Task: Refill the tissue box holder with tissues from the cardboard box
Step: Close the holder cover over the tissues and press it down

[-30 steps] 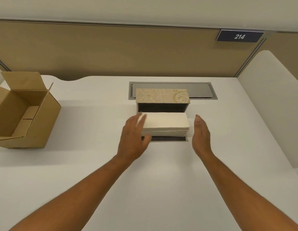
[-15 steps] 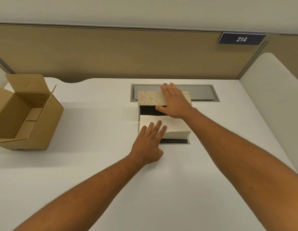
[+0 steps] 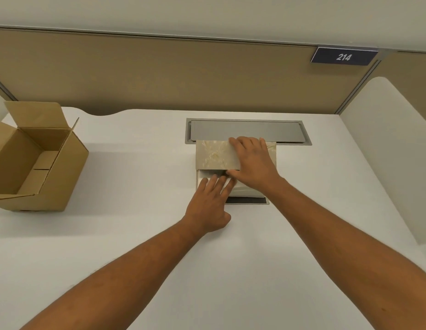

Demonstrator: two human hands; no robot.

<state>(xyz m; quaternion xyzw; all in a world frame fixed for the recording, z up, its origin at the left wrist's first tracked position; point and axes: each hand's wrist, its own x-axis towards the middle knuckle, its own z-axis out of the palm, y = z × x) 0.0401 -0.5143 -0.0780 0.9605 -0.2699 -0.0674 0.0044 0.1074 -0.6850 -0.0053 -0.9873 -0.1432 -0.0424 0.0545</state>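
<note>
The tissue box holder stands mid-desk, its cream patterned lid tilted down over the white tissue stack inside. My right hand lies over the lid's right half, fingers on top and thumb at its front edge, gripping it. My left hand rests flat on the front of the tissues, fingers spread and reaching under the lid's edge. The holder's front flap, with a dark strip, lies flat on the desk. The open cardboard box sits at the far left and looks empty.
A grey cable hatch is set into the white desk just behind the holder. A tan partition runs along the back with a "214" sign. A white side panel borders the right.
The lid has swung down toward me over the tissues with my right hand on it. My left hand's fingers have slid further onto the stack, under the lid's edge.
</note>
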